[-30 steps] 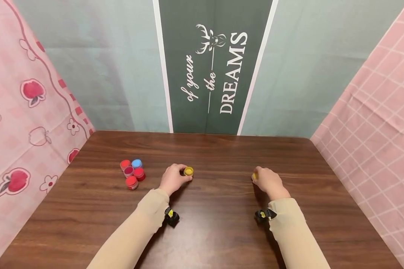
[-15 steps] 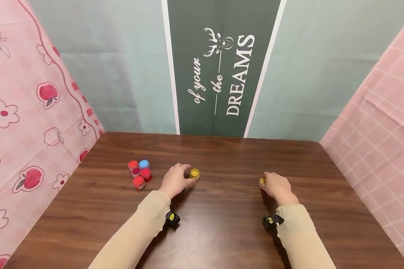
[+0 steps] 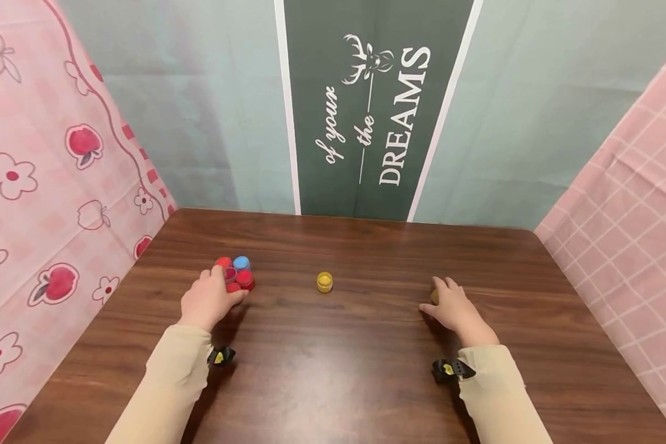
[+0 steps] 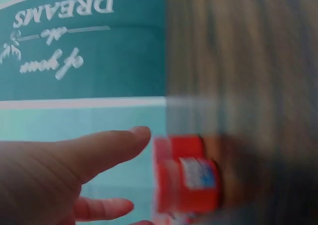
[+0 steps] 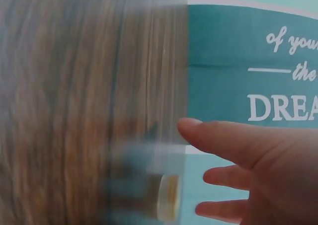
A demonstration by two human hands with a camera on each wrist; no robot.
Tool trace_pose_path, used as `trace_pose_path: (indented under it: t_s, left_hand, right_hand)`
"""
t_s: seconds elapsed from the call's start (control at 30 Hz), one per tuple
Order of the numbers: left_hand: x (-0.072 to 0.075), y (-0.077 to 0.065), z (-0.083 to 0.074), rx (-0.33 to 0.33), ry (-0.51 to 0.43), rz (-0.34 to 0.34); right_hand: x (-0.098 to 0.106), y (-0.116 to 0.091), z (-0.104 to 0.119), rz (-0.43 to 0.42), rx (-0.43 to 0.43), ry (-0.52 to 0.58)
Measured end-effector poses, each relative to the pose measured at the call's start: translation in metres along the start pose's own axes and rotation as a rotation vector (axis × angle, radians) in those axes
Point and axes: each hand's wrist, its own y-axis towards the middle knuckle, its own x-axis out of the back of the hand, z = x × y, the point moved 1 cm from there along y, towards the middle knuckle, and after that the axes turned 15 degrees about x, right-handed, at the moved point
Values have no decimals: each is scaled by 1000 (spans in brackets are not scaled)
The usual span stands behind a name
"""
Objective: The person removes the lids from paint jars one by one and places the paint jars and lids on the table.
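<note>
Our right hand (image 3: 457, 308) is spread with nothing gripped, beside a small yellow piece (image 5: 171, 197); lid or jar, we can't tell. Our left hand (image 3: 208, 299) reaches over the nearest red jar (image 4: 186, 190), thumb and fingers apart. Crowding looks like our main risk: closing clumsily there could knock its neighbours, while a stray right fingertip might push the yellow piece away. The red jar, on the table's left, is squat, its white-and-blue label blurred. Farther back stand a magenta jar (image 3: 230, 275) and a blue jar (image 3: 241, 263).
</note>
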Motion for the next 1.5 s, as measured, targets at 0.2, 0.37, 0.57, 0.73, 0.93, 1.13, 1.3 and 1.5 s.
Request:
trace_pose_path:
  t_s: [0.2, 0.37, 0.57, 0.73, 0.93, 1.13, 1.3, 1.5]
  left_hand:
    - [-14, 3, 10, 11, 56, 62]
    - [-16, -2, 9, -2, 32, 95]
    - [-11, -21, -17, -173, -120, 122]
    - [-15, -46, -59, -327, -371, 173]
    - [-23, -76, -104, -520, -551, 253]
    - [-36, -93, -126, -588, -594, 264]
    - [-41, -98, -133, -531, -676, 266]
    - [-42, -100, -134, -518, -760, 265]
  right_hand:
    - [5, -4, 21, -84, 98, 12]
    - [12, -9, 55, -89, 228, 31]
    - [17, -17, 92, -98, 366, 65]
    - [21, -23, 124, -179, 471, 98]
    - [18, -24, 154, -256, 450, 155]
    - [12, -22, 160, -299, 373, 101]
    - [13, -22, 161, -325, 381, 89]
    - [14, -23, 160, -358, 471, 46]
